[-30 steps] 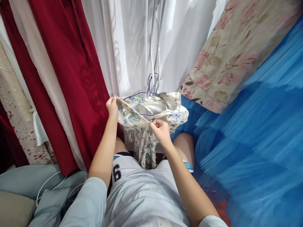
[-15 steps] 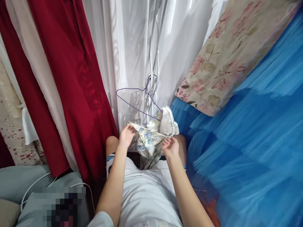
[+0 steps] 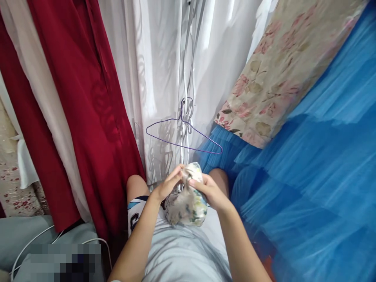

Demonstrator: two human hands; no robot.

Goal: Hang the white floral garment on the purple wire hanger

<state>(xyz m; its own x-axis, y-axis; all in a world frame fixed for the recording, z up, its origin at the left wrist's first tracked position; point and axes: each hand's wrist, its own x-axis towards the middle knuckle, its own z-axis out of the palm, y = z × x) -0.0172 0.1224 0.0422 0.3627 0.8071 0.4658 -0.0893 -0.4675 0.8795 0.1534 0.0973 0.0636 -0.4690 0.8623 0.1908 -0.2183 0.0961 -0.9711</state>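
Note:
A cream garment with a blue, green and yellow floral print [image 3: 188,209] hangs bunched over my lap; its exact kind is hidden by the folds. My left hand [image 3: 169,184] pinches its upper left edge with the fingertips. On the other side, my right hand [image 3: 211,190] grips the gathered top, thumb across the front and fingers behind. Just beyond both hands a purple wire hanger [image 3: 202,150] hangs bare from a white metal stand [image 3: 185,78], apart from the cloth.
Dark red drapes [image 3: 85,98] hang at the left, white curtains [image 3: 158,58] behind the stand. To the right are a floral cloth [image 3: 249,94] and a layered blue tulle skirt [image 3: 308,164]. A grey cushioned seat [image 3: 26,231] with a white cable [image 3: 32,239] sits at lower left.
The garment has come off the hanger's right side and been drawn down toward my lap. My hands have moved closer together, bunching it. The hanger now hangs freely, its right end visible.

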